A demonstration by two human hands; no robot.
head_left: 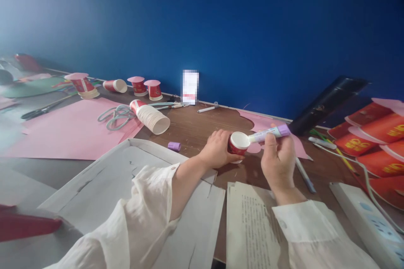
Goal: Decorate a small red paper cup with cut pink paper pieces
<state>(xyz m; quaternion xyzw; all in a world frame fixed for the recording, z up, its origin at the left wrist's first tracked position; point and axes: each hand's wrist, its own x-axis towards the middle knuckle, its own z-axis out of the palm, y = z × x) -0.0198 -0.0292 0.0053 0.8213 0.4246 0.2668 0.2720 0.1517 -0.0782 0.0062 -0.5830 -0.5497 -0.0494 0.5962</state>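
Note:
My left hand [217,149] is wrapped around a red paper cup [239,146] whose pale round end faces up toward me. In my right hand [279,162] is a glue stick [268,133] with a purple base, held nearly level. Its tip meets the right edge of the cup's round end. A loose purple cap [174,146] lies on the brown table, left of my left hand. Just behind the cup, pink paper pieces [254,147] lie partly hidden by my right hand and the glue stick.
Left are pink sheets [67,128], stacked paper cups [153,118], a grey cable [116,117] and cups topped with pink discs [154,89]. A white box lid [202,214] and printed pages [252,227] lie in front. A power strip [369,218] and red cartons [383,143] are right.

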